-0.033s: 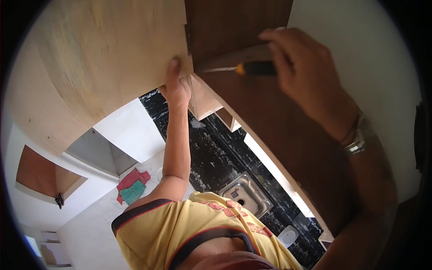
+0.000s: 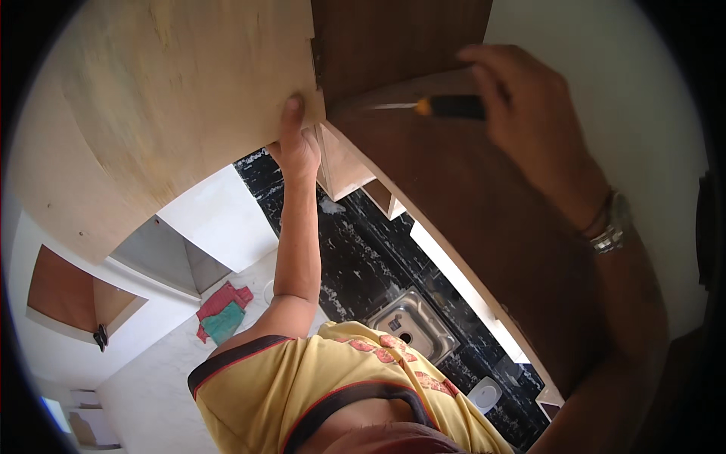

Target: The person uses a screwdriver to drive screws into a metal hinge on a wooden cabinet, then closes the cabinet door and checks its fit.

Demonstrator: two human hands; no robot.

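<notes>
My left hand (image 2: 296,144) grips the lower corner of a large light plywood panel (image 2: 181,91), its thumb on the near face and its other fingers mostly hidden behind the edge. In my right hand (image 2: 533,121) is a screwdriver (image 2: 451,107) with a black and yellow handle. Its thin metal shaft points left toward the panel's edge and touches nothing I can see. Beneath the screwdriver spreads the dark brown inner board of a cabinet (image 2: 454,204), with a pale front edge. A hinge-like dark fitting (image 2: 317,64) shows where the panel meets the cabinet.
Far below lies a black marbled counter (image 2: 348,257) with a steel sink (image 2: 414,325). Red and green cloths (image 2: 224,321) rest on the pale surface at lower left. A white wall (image 2: 605,83) rises on the right, and a white cabinet with a brown opening (image 2: 60,284) stands at left.
My right hand has shifted a little to the right and slightly up with the screwdriver, away from the panel's edge. My left hand and the panel stay put.
</notes>
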